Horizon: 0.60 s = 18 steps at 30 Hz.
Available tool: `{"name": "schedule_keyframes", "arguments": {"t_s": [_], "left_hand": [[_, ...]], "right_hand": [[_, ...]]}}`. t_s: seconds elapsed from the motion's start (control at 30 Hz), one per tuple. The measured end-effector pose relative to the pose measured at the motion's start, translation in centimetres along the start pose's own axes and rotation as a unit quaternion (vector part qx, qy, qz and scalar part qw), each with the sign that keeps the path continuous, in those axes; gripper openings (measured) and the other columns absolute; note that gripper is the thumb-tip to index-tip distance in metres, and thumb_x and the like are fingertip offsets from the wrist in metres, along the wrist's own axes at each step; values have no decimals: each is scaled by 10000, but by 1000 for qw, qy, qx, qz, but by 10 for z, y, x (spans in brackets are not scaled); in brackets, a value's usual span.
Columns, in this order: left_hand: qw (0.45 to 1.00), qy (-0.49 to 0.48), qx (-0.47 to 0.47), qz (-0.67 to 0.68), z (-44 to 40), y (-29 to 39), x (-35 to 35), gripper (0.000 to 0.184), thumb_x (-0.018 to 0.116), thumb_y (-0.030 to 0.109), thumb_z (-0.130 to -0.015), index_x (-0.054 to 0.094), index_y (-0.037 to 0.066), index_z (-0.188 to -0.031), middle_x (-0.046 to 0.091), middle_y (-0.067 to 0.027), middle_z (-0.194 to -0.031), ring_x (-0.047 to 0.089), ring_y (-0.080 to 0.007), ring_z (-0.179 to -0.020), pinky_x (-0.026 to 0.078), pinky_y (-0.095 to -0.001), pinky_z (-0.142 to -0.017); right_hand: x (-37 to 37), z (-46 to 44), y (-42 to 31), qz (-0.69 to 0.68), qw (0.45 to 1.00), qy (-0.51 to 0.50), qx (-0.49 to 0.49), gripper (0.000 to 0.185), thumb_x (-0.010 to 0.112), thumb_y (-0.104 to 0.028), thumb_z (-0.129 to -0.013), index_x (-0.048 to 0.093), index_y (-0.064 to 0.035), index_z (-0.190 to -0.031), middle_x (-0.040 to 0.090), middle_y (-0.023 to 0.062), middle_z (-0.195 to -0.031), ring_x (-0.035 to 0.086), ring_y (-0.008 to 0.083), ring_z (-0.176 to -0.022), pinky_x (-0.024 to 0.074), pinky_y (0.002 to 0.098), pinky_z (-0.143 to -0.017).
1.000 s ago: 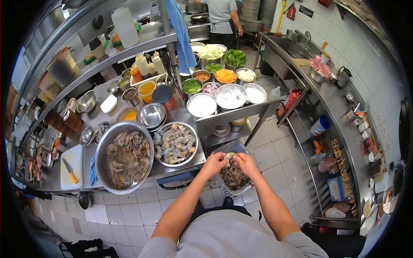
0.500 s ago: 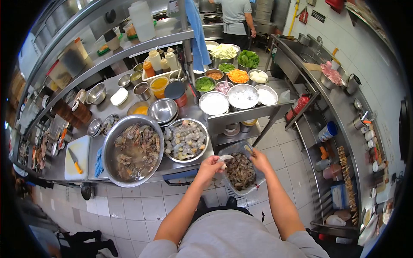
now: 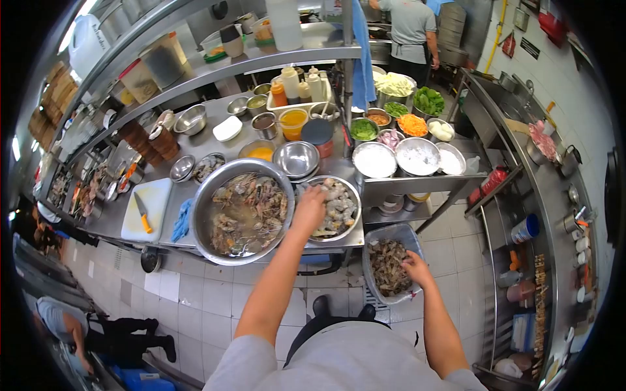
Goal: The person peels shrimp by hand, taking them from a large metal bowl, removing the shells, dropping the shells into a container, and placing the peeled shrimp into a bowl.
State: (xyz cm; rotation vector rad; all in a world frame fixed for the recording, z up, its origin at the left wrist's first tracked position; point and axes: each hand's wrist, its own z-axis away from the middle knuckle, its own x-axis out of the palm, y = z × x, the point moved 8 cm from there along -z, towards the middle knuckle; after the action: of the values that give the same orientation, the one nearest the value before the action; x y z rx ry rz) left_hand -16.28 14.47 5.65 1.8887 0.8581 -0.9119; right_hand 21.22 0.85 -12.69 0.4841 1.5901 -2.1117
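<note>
My left hand (image 3: 309, 207) is over the left side of a steel bowl of peeled shrimp (image 3: 340, 207), its fingers bent down and partly hidden, so what they hold is unclear. Beside it on the left stands a large steel bowl (image 3: 203, 225) with shrimp heads and shells in cloudy liquid (image 3: 251, 212). My right hand (image 3: 415, 268) reaches into the right side of a clear plastic tub (image 3: 398, 298), at the dark unpeeled shrimp (image 3: 388, 260). Its fingertips are bent against the shrimp, and whether they grip one is too small to tell.
A white cutting board (image 3: 151, 195) with an orange-handled knife (image 3: 143, 215) and a blue cloth (image 3: 182, 221) lie at the left. Behind are nested bowls (image 3: 297, 158) and flour pans (image 3: 373, 160). One person (image 3: 411, 32) stands at the back, another (image 3: 72, 326) at lower left.
My left hand has moved from above the tub to the peeled shrimp bowl. My right hand has gone from the tub's far rim down to the shrimp inside. The view has turned left.
</note>
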Motion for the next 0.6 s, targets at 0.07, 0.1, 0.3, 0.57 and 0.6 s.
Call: {"name": "schedule_keyframes", "arguments": {"t_s": [0.07,0.1,0.3,0.57,0.6], "left_hand": [[998,36,-10,49,15,15,-15,340,616,74,-828,628,21,-1163,541,-214,-1322,501,-423,-1216,385,-468,-1064],[992,72,-14,105,25,21,-29,349,624,77,-824,625,23,-1169,541,-214,-1321,501,-419,-1217,386,-466,-1060],[973,168,-140,69,88,-56,-116,288,644,66,-825,664,45,-1111,638,-172,-1158,575,-367,-1106,433,-437,-983],[900,38,-420,-108,181,-202,-180,229,688,225,-771,726,28,-881,706,-190,-887,677,-369,-864,521,-469,-809],[894,-22,-430,-126,182,-195,-177,232,705,262,-762,730,43,-832,711,-178,-879,682,-362,-868,521,-467,-817]], "right_hand": [[-1,5,3,-25,1000,-6,16,575,675,-115,-877,460,-45,-1406,665,111,-1102,629,192,-969,509,320,-845],[-2,8,6,-46,998,-5,36,565,671,-115,-879,467,-47,-1402,664,103,-1090,627,183,-949,509,314,-835],[1,22,47,-127,987,-15,101,489,648,-112,-897,500,-52,-1359,649,75,-995,614,136,-803,513,276,-700],[10,15,59,-120,982,-39,142,434,629,-80,-897,526,-35,-1316,649,54,-947,604,113,-708,474,245,-604],[12,13,54,-125,982,-44,133,418,628,-81,-897,537,-29,-1302,651,52,-940,607,112,-711,478,248,-606]]}}
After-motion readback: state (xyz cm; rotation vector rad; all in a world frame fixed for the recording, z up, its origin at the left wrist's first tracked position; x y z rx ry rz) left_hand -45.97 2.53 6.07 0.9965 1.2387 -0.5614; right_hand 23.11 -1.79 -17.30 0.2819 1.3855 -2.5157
